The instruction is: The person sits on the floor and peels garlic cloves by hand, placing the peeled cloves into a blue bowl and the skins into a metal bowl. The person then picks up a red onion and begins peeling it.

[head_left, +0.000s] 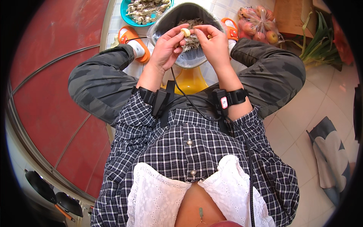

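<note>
My left hand (168, 48) pinches a peeled, pale-yellow garlic clove (185, 32) between thumb and forefinger. Close beside the clove are the thumb and forefinger of my right hand (214, 42). A small yellowish piece, apparently garlic (210, 36), shows among the curled fingers of that hand and is mostly hidden. Both hands are over a grey bin (195, 8) with a clear plastic liner. Papery garlic skins (191, 45) lie inside it. A teal plastic basin (123, 14) of garlic bulbs (146, 11) stands beyond the bin, to its left.
Orange slippers (146, 52) flank the bin, and a yellow plastic seat (191, 81) shows between my legs. On the right are a bag of apples (259, 25), a cardboard box (292, 17) and green onions (320, 39). Red panels (56, 85) line the left. A black cable (181, 90) crosses my lap.
</note>
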The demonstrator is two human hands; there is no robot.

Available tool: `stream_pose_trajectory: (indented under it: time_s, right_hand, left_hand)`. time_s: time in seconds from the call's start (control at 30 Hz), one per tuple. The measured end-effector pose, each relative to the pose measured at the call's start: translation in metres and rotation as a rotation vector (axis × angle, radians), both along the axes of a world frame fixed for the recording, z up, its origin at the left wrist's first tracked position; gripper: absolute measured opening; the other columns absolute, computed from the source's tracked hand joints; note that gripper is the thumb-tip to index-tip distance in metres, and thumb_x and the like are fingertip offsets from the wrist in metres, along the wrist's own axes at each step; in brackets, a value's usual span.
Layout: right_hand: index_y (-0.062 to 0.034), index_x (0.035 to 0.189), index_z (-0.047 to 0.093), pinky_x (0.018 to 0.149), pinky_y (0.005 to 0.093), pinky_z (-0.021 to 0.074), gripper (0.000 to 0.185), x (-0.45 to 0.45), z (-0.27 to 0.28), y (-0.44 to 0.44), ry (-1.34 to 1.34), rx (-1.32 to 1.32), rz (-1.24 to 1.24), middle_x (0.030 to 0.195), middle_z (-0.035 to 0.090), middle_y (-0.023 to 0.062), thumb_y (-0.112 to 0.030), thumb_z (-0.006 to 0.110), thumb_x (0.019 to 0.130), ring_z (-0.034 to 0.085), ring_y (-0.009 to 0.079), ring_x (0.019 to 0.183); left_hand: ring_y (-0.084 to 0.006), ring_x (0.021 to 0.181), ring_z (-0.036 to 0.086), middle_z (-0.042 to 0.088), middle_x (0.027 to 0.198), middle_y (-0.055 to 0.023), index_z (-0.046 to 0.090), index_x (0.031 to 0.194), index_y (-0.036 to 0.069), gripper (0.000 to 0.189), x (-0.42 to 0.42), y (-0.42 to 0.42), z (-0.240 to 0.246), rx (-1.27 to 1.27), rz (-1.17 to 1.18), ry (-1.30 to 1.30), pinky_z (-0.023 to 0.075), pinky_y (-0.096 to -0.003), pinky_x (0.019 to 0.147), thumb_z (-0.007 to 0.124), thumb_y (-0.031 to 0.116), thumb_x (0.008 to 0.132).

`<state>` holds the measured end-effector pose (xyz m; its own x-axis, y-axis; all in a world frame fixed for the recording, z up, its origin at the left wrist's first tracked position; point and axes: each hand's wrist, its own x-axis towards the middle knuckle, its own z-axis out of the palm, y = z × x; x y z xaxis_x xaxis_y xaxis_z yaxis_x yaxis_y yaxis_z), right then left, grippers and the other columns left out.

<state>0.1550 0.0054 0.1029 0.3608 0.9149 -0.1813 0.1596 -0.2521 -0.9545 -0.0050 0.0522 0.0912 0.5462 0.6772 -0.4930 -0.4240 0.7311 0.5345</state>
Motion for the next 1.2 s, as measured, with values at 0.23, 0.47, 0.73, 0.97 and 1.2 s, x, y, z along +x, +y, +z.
stream_pose_trajectory:
  time_s: [0.23,0.47,0.73,0.97,1.2]
  right_hand:
    - [-0.0053,0.106,0.074,0.06,0.0285,0.0477,0.019,-0.003,0.008,-0.001,-0.107,0.112,0.165,0.076,0.065,0.0074,-0.013,0.069,0.089,0.06,0.0155,0.065]
    - [-0.0015,0.108,0.071,0.067,0.025,0.0478,0.018,0.002,0.006,0.0,-0.266,0.215,0.243,0.085,0.067,0.0087,-0.006,0.064,0.093,0.062,0.0141,0.074]
    - [-0.0002,0.103,0.071,0.068,0.0231,0.0489,0.015,0.002,-0.003,0.001,-0.018,0.101,0.06,0.085,0.07,0.0023,-0.009,0.062,0.096,0.061,0.0077,0.075]
    - [-0.0012,0.092,0.07,0.059,0.0276,0.0481,0.012,0.001,0.006,0.003,-0.03,0.121,0.012,0.077,0.066,0.008,-0.012,0.068,0.089,0.06,0.0149,0.064]
    - [0.0004,0.092,0.067,0.063,0.0241,0.0456,0.01,-0.001,0.013,0.002,-0.217,0.158,0.108,0.074,0.062,0.0022,-0.01,0.068,0.091,0.055,0.0092,0.067]
  left_hand:
    - [0.0003,0.071,0.053,0.066,0.097,0.0034,0.06,0.129,0.003,0.033,-0.006,0.0,-0.012,0.079,-0.052,0.068,0.0382,-0.0112,0.051,0.063,0.013,0.098]
    - [0.0002,0.066,0.054,0.066,0.087,0.0035,0.068,0.119,0.003,0.028,-0.004,-0.001,-0.009,0.063,-0.024,0.119,0.0375,-0.0127,0.049,0.07,0.013,0.093]
    - [0.0004,0.066,0.052,0.068,0.091,0.0021,0.068,0.118,0.003,0.027,-0.001,0.001,0.002,0.051,-0.053,0.128,0.0373,-0.0124,0.05,0.069,0.016,0.094]
    - [0.0001,0.066,0.052,0.067,0.089,0.0031,0.069,0.116,0.004,0.025,-0.001,0.001,0.002,0.031,-0.022,0.099,0.0375,-0.0127,0.05,0.067,0.017,0.095]
    - [-0.0005,0.066,0.053,0.067,0.09,0.0033,0.069,0.115,0.005,0.024,-0.002,0.0,-0.003,0.043,-0.023,0.123,0.0384,-0.0134,0.05,0.068,0.017,0.094]
